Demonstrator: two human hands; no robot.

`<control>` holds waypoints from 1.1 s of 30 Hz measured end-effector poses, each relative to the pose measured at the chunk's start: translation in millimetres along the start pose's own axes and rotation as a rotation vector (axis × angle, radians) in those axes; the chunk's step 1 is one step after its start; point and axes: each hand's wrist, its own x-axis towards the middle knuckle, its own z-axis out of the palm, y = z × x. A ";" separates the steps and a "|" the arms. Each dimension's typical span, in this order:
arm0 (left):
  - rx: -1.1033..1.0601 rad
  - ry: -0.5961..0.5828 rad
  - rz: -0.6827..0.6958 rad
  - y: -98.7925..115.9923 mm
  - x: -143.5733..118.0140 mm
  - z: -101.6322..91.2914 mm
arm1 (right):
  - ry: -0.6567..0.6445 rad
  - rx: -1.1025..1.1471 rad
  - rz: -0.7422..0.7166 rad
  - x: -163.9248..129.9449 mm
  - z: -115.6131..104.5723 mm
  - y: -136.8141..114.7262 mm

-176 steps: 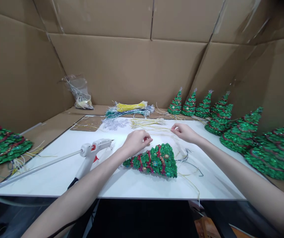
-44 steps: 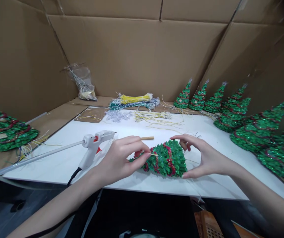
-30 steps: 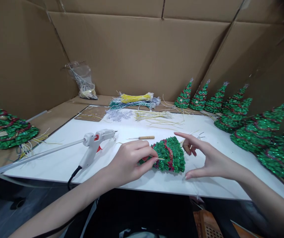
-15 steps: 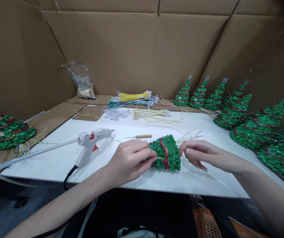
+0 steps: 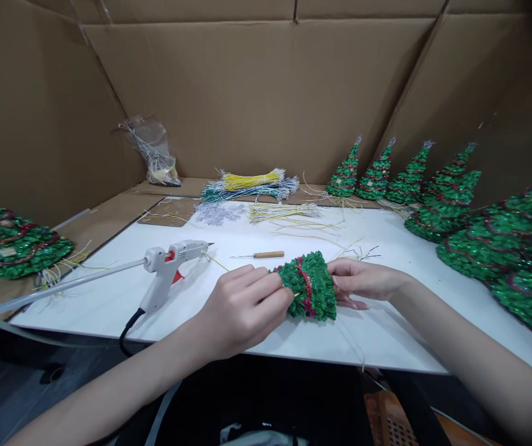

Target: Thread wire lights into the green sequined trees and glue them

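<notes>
A small green tinsel Christmas tree (image 5: 318, 291) with a red garland lies on its side on the white board, its base to the right. My left hand (image 5: 251, 306) is closed at its left part, covering the tip. Thumb and forefinger pinch a thin yellow wire (image 5: 297, 295) against the tree's side; only a short end shows. My right hand (image 5: 361, 279) grips the base edge, its fingertips partly hidden by the tree. Behind the tree lies an awl (image 5: 268, 254) with a wooden handle. Loose wires (image 5: 361, 253) lie beyond the base.
A white glue gun (image 5: 166, 272) with a long glue stick stands at left. Bundled wires (image 5: 251, 179) and clear plastic pieces (image 5: 219, 214) lie at the back. Several finished trees (image 5: 446, 207) line the right side; another tree (image 5: 19, 244) stands left. Cardboard walls (image 5: 247, 93) enclose the board.
My right hand has moved left onto the tree's base, from just beside it. My left hand has shifted slightly on the tree, and less of the yellow wire shows.
</notes>
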 end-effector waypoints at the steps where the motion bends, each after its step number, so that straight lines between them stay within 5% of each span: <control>1: 0.000 -0.004 -0.017 1.1 0.4 0.6 | -0.012 0.015 -0.007 2.0 -0.5 1.0; 16: -0.305 0.015 -0.195 9.7 1.3 -0.4 | 0.045 0.066 -0.093 11.2 9.8 11.7; 33: -0.373 -0.078 -0.324 11.4 3.1 -3.5 | 0.021 -0.032 -0.082 7.2 4.4 10.6</control>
